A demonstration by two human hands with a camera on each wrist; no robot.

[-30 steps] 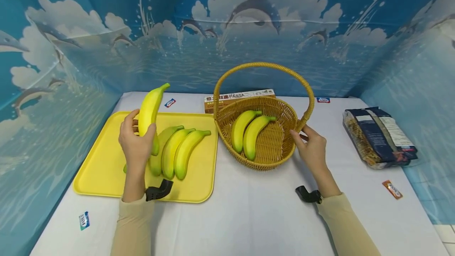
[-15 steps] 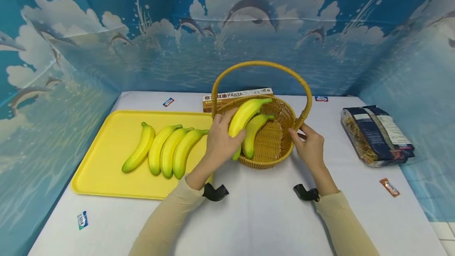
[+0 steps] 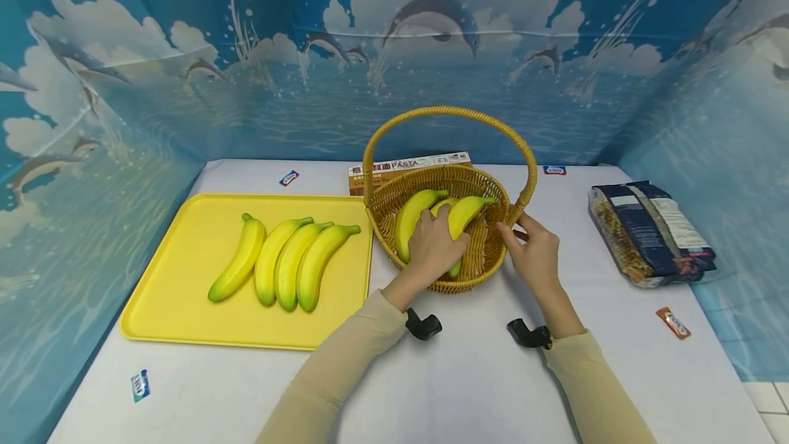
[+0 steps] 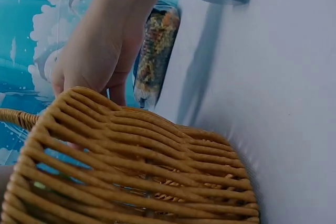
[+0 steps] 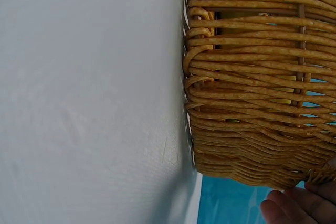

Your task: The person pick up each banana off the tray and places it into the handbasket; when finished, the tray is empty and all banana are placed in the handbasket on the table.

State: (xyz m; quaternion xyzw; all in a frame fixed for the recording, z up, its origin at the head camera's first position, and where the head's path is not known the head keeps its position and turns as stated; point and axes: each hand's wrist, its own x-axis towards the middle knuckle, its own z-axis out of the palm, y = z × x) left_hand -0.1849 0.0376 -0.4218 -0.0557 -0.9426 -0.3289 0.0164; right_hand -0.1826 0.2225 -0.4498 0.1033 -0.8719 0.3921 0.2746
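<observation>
On the white table (image 3: 468,375) ringed by blue dolphin walls, one yellow tray (image 3: 179,279) holds four bananas beside one wicker basket (image 3: 431,187) holding three, where my left hand (image 3: 434,247) curls round a banana (image 3: 466,214) pointing away-right, my right hand (image 3: 535,252) lightly touching the rim.

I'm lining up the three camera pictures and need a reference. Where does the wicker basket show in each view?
Head: the basket sits right of centre on the table, between both hands.
Left wrist: its woven wall fills the lower left, with the right hand behind it.
Right wrist: its woven wall fills the right side, on the white table.
Shared landmark: the right hand at the basket's rim, in all three.
</observation>
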